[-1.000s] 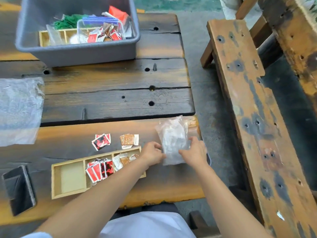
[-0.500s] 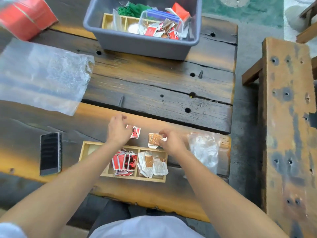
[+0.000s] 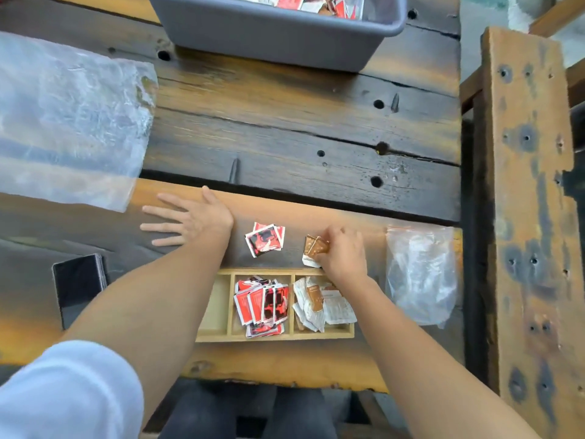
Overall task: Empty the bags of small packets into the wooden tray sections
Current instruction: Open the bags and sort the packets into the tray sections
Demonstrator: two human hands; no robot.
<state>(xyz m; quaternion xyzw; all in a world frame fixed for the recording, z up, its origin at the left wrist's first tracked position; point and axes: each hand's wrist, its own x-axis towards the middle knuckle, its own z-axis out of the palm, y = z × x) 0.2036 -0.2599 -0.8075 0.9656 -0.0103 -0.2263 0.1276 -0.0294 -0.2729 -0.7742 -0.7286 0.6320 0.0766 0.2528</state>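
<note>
A wooden tray [image 3: 275, 334] with three sections lies near the table's front edge. Its middle section holds red packets [image 3: 262, 304], its right section brown and white packets [image 3: 323, 304], and its left section looks bare. My right hand [image 3: 343, 253] is closed on a few brown packets [image 3: 313, 248] lying just behind the tray. A small pile of red and black packets [image 3: 265, 239] lies loose beside them. My left hand [image 3: 190, 218] rests flat on the table, fingers spread, holding nothing. A crumpled clear bag [image 3: 421, 274] lies right of the tray.
A large clear plastic sheet [image 3: 66, 122] covers the table's left part. A grey tub [image 3: 278, 30] with more packets stands at the back. A black phone [image 3: 79, 286] lies left of my forearm. A wooden bench [image 3: 531, 217] runs along the right.
The clear bag was put down right of the tray. My right hand moved onto the brown packets; my left hand left the red packets and went flat to the left.
</note>
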